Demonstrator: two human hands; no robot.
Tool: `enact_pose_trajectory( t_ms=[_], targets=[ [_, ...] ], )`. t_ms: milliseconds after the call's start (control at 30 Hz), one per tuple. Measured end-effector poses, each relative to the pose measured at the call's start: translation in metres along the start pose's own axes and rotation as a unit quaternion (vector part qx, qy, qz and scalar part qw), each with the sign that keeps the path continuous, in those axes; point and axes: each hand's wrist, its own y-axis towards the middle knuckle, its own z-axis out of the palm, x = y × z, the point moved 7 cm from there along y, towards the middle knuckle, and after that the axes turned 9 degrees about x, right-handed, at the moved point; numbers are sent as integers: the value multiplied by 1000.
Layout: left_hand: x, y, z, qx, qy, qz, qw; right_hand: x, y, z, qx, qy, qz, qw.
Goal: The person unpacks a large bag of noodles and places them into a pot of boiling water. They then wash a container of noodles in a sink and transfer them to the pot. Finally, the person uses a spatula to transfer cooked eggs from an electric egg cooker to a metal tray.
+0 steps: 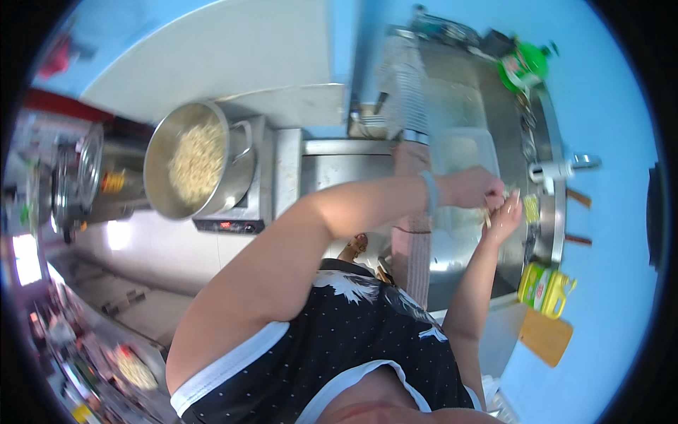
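Observation:
My left hand (471, 188), with a blue band at the wrist, is closed over small pale strips (487, 217), perhaps food, at the fingertips of my right hand (506, 216). The fingers of both hands meet over the right part of a steel sink (503, 122). My right hand looks wet, its fingers curled round the pale pieces; the exact grip is blurred. Below and left of the hands, a translucent plastic tub (492, 146) stands in the sink, partly hidden by my left hand. A yellow-green sponge or cloth (531, 208) lies just right of my right hand.
A large steel pot (233, 183) of pale chopped food (198, 164) stands on an induction cooker (254, 212) at left. A faucet (556, 169), a green bottle (524, 66), a yellow jug (545, 291) and a wooden board (545, 336) line the wall. A striped towel (416, 100) hangs over the sink's front edge.

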Motion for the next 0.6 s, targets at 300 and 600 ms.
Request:
enact_pose_trajectory(
  t_ms=[300, 600],
  targets=[
    [-43, -415, -290, -420, 211, -185, 863, -2, -245, 500, 584, 74, 49, 807],
    [60, -710, -270, -178, 329, -520, 768, -159, -445, 625, 706, -583, -233, 328]
  ],
)
